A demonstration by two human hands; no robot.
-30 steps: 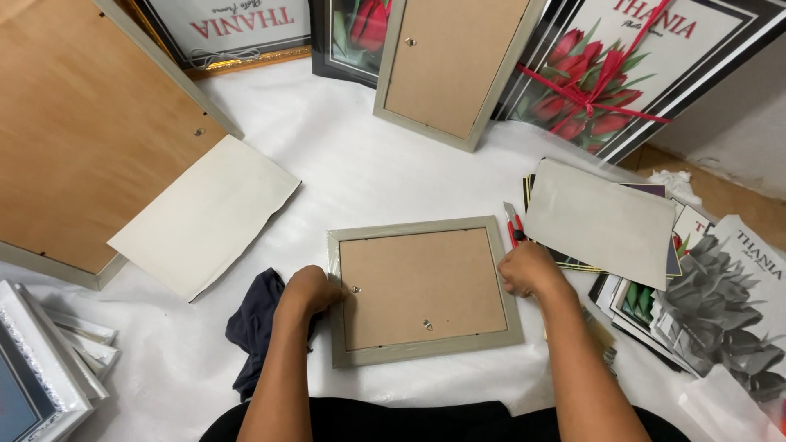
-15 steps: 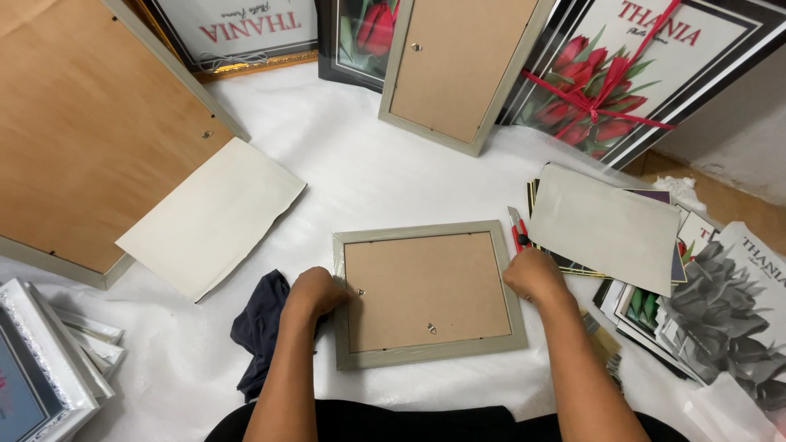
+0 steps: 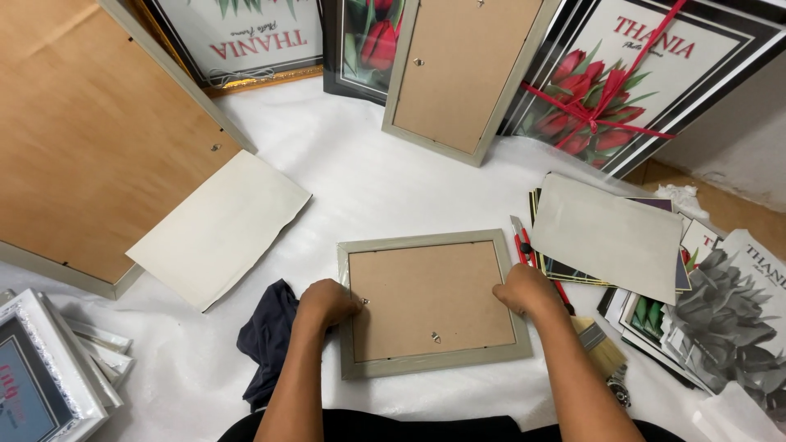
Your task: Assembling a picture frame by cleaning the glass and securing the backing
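A small grey picture frame lies face down on the white sheet, its brown backing board up with a small metal hanger near the lower edge. My left hand rests on the frame's left side, fingertips at a small clip on the backing. My right hand presses on the frame's right edge. Both hands touch the frame; neither lifts it.
A dark cloth lies left of the frame. A red cutter and a paintbrush lie to its right, beside a stack of prints. A loose white card and a large face-down frame lie left. Framed tulip pictures stand behind.
The view has shifted slightly. Both hands stay at the frame's sides; my left fingertips have moved a little onto the clip.
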